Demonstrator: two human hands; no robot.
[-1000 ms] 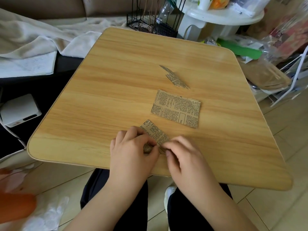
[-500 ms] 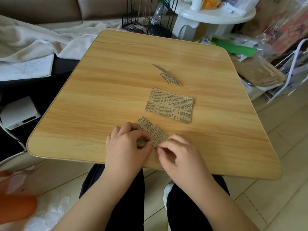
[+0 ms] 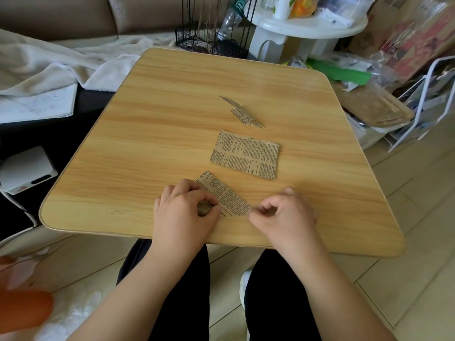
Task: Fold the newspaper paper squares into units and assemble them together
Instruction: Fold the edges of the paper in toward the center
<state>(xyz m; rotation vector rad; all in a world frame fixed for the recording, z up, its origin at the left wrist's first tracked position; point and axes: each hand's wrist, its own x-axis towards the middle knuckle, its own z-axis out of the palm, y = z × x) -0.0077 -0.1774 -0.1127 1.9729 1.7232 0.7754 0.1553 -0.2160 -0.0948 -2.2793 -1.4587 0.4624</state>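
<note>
Mid-fold on one unit (image 3: 226, 196): your left hand (image 3: 183, 212) pins its near end, right hand (image 3: 283, 212) pinches the tip. Next, crease flat on the surface (image 3: 172, 107).

We see a light wood-grain bench with rounded corners (image 3: 172, 124) standing on a pale beige tiled floor (image 3: 406, 279). Behind it sit a brown sofa (image 3: 73, 13) draped with a cream blanket (image 3: 44, 67), a black wire basket (image 3: 211, 43) and a white round plastic side table (image 3: 307, 28). Soft daylight fills the room.
</note>
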